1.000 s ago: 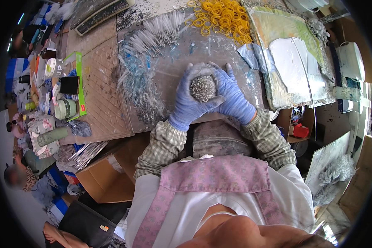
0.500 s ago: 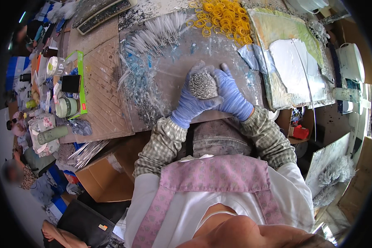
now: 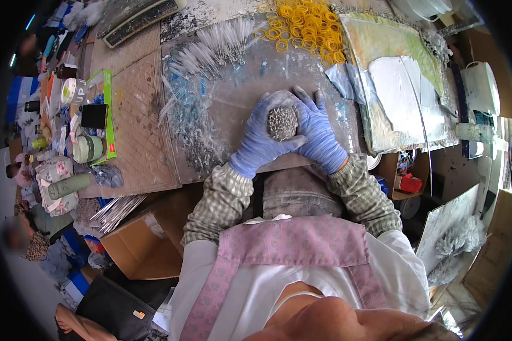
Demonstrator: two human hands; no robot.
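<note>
In front of me, over the near part of the worktable, I hold a round bundle (image 3: 283,124) of tightly packed, silvery-grey thin pieces, seen end on. My left hand (image 3: 260,135), in a blue glove with grey, stained fingertips, is closed around its left and near sides. From the right, my right hand (image 3: 318,132), gloved the same way, presses its palm and thumb side against the bundle. The right fingers point away from me, partly spread. What the lower part of the bundle looks like is hidden by the gloves.
Clusters of thin whitish strands (image 3: 216,48) lie on the stained worktable (image 3: 222,122), beside a heap of yellow rubber bands (image 3: 310,28). A blue cloth (image 3: 342,79) and white sheet (image 3: 395,91) are at right. A phone (image 3: 94,116) stands at left, above an open cardboard box (image 3: 148,244).
My right hand has shifted its grip, its fingers now further up and around the far side of the bundle. The bundle's visible face looks smaller and more covered by the gloves.
</note>
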